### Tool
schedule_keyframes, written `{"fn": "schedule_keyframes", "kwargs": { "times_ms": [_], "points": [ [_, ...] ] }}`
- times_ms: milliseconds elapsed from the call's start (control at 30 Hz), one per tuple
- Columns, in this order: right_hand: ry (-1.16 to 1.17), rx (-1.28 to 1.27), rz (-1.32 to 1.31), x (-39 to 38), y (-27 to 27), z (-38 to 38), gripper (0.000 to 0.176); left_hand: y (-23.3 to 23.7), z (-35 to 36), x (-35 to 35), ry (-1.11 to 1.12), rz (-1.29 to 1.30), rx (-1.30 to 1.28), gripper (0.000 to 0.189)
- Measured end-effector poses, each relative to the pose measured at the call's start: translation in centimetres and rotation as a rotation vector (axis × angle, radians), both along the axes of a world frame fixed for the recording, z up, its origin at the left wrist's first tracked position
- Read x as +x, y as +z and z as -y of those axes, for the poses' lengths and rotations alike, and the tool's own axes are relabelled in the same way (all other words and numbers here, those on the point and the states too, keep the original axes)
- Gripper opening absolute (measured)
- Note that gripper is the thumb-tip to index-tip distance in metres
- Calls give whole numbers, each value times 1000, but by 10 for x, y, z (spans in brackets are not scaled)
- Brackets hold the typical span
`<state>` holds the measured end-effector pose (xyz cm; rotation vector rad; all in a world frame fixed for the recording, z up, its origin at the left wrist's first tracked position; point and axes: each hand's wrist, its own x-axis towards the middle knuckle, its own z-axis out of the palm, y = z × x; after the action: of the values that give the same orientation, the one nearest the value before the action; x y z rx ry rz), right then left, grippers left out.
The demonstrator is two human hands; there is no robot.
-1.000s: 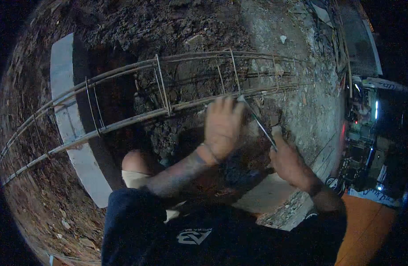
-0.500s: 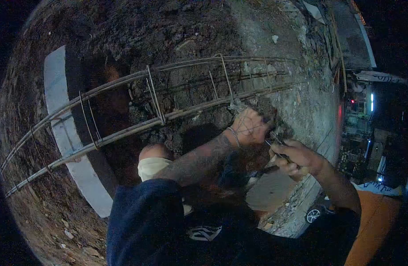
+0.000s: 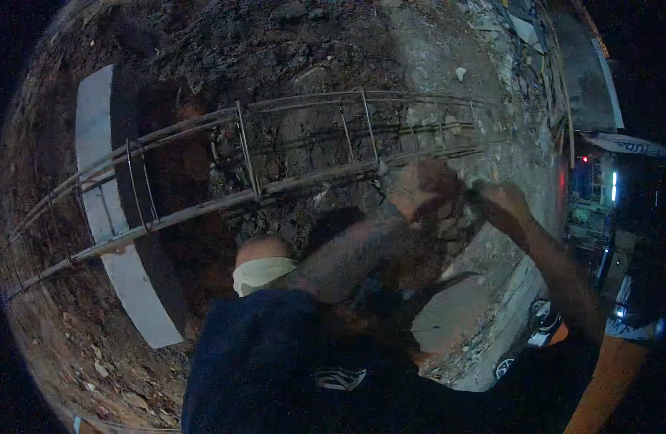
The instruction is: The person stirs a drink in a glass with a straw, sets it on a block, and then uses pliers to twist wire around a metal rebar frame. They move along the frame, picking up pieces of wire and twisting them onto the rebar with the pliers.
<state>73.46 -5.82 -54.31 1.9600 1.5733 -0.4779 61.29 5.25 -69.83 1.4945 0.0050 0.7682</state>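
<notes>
A long cage of steel bars with bent wire ties (image 3: 311,174) crosses the view above the soil. Near its right part, my left hand (image 3: 422,189) is beside the lower bars, its fingers smeared by motion. To its right, my right hand (image 3: 505,206) is closed round a dark tool (image 3: 475,201) that looks like pliers, also blurred. The two hands are close together; whether the tool touches a wire is too blurred to tell.
A pale plank (image 3: 141,296) lies under the cage at the left. Rough soil (image 3: 333,43) and a grey concrete strip (image 3: 448,72) lie beyond. A cream band (image 3: 262,275) wraps bare skin near my left arm. A wheel (image 3: 503,368) shows lower right.
Both hands have moved up in the view, and my right hand has also shifted right. The hands and tool are now more blurred. The whole view has shifted slightly.
</notes>
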Motion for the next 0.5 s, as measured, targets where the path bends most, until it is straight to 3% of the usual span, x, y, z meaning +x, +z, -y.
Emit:
{"fn": "schedule_keyframes", "kwargs": {
  "times_ms": [67, 200, 300, 367, 400, 467, 500],
  "points": [
    [26, -12, -46, 32, -19, 10, 25, -2, -3, 15, 171, -256, 470, 30],
    [144, 65, -56, 32, -21, -14, 26, 3, -10, 14, 178, -295, 339, 25],
    [-219, -7, -88, 22, -16, -8, 29, -5, -3, 27, 183, -133, 425, 24],
    [158, -22, 180, 16, -21, -3, 34, 4, 1, 21, 295, -211, 501, 26],
    [159, -16, 178, 14, -17, -4, 34, 9, 0, 18, 296, -213, 507, 26],
    [-65, 56, -185, -8, 8, -19, 33, 21, -2, 9, 125, -428, 525, 25],
    [-74, 62, -183, -6, 17, -20, 33, 8, 2, 5, 142, -315, 505, 24]
  ]
}}
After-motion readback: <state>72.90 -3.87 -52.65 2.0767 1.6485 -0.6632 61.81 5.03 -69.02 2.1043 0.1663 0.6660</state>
